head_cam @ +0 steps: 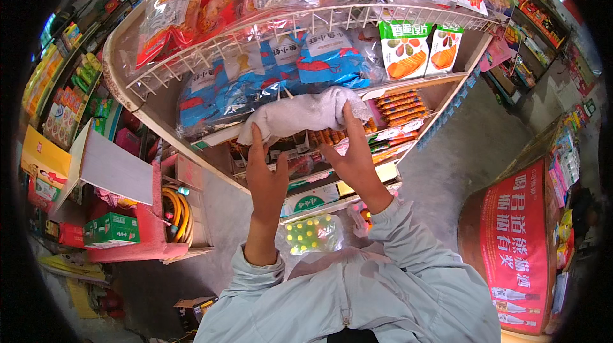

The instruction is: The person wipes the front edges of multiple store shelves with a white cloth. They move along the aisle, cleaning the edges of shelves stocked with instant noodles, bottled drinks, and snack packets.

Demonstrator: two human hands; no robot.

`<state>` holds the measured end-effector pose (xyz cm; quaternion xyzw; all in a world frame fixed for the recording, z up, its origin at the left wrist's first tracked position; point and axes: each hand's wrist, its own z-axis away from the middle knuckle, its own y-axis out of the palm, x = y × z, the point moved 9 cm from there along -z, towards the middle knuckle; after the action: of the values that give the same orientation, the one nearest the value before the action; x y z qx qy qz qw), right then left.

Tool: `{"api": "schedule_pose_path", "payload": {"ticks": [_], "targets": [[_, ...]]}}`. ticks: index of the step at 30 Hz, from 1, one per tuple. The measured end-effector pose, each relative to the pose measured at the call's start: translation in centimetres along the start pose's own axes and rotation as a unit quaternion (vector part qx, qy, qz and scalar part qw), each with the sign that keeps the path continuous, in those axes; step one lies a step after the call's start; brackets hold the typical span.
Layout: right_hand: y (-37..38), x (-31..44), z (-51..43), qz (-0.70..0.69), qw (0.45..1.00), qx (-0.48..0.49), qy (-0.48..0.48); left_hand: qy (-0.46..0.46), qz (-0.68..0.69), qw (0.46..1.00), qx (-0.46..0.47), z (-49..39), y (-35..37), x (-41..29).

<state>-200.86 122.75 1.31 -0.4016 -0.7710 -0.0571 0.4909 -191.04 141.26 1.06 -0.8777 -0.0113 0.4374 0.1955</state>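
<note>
A bunched white cloth lies along the front edge of a wooden shelf. My left hand has its index finger on the cloth's left end, thumb apart. At the right end, my right hand touches the cloth with its index finger. Whether either hand grips the cloth is hard to tell, as the fingers look spread. Just behind it lie blue snack bags with a red shrimp-like print. Green-and-white snack packets stand to their right. Below the cloth, orange-wrapped sticks lie stacked in a compartment.
A white wire rail fronts the upper shelf, which bears large red snack bags. Yellow-capped bottles in plastic wrap stand on the floor. At left are a green carton and a coiled orange hose; at right, a counter with a red banner.
</note>
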Motion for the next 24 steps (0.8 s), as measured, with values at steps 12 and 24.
{"api": "schedule_pose_path", "payload": {"ticks": [12,24], "targets": [[-5.1,-4.1,-0.6,-0.055,0.998,-0.02,-0.01,-0.058,-0.022,0.998,0.005,0.0,4.8,-1.1],[-16.4,-9.7,-3.7,-0.136,0.991,0.012,0.009,-0.046,0.048,0.997,-0.031,0.2,13.7,-6.2]]}}
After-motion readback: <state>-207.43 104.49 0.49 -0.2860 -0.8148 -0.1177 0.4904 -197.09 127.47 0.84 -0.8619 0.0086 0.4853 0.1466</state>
